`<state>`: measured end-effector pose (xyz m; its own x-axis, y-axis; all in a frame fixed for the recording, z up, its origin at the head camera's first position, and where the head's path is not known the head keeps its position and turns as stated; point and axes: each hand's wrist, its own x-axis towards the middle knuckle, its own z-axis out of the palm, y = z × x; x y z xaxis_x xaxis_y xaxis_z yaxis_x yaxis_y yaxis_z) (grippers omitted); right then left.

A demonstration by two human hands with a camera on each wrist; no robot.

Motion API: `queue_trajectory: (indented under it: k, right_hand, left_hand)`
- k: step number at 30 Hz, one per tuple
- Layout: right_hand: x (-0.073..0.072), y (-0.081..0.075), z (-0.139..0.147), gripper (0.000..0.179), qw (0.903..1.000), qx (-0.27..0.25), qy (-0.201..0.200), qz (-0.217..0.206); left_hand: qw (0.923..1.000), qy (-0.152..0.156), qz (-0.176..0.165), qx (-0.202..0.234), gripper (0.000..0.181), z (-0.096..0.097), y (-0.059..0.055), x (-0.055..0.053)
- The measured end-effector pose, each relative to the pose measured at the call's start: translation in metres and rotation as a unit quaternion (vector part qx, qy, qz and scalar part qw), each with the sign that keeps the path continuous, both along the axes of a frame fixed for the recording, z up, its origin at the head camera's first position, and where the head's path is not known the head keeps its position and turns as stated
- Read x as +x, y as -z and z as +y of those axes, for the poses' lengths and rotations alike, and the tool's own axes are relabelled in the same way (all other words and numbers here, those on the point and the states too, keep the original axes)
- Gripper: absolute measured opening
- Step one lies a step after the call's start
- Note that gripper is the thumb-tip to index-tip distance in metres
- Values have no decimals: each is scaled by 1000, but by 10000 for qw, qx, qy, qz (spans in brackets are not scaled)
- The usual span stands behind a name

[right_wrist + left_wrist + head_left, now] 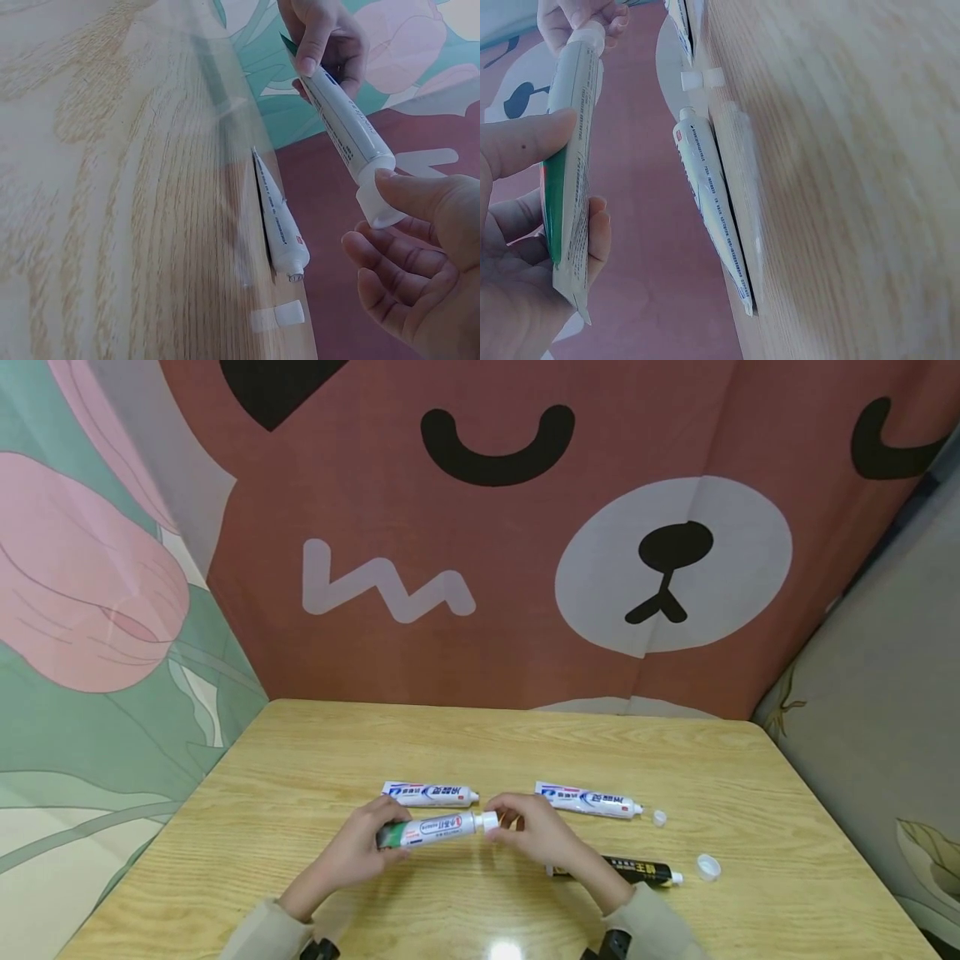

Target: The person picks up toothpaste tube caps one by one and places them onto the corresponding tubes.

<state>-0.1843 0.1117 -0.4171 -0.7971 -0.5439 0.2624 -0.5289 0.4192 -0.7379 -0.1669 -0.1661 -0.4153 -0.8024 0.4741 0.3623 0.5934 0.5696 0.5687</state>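
Note:
My left hand point(362, 847) grips a white toothpaste tube point(438, 829) with a green tail end, held above the table. At the tube's other end, my right hand point(536, 831) pinches the white cap point(377, 204) between thumb and fingers; the cap sits at the neck. Behind the held tube lies a white and blue toothpaste tube point(431, 794), with its nozzle bare. In the right wrist view a small white cap point(289, 313) stands by that nozzle; my right hand hides it in the head view. A black toothpaste tube point(637, 870) lies partly under my right forearm.
A second white and blue tube point(588, 800) lies uncapped at the back right, with a small white cap point(659, 817) by its nozzle. A larger white cap point(708, 867) is beside the black tube's nozzle. The wooden table point(337, 735) ends at a bear-print cloth point(487, 652).

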Motion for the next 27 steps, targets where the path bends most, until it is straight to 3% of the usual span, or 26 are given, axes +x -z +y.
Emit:
queue_trajectory:
  k: [11, 27]
  right_hand:
    - [0, 1, 0, 28, 10000, -5, 54, -56]
    - [1, 0, -1, 29, 9999, -141, 33, 42]
  left_hand:
    - [9999, 68, -93, 20, 32, 0, 1, 2]
    - [10000, 38, 56, -5, 33, 0, 2, 2]
